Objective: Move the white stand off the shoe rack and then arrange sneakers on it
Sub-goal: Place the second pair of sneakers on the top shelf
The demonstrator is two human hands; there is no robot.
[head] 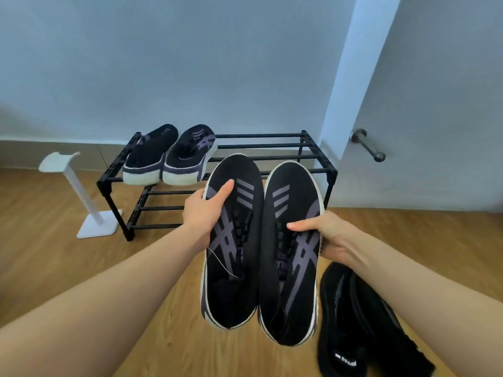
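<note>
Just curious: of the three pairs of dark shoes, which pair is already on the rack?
The striped pair at the rack's left end, heels toward us. Another is in the hands; the fuzzy pair lies on the floor.

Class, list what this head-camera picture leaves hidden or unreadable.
- Right hand: fingers hidden beneath its sneaker.
- Shoe rack: middle bars blocked by both held sneakers.
- Black slippers: partly behind the right forearm; label too blurred to read.
</note>
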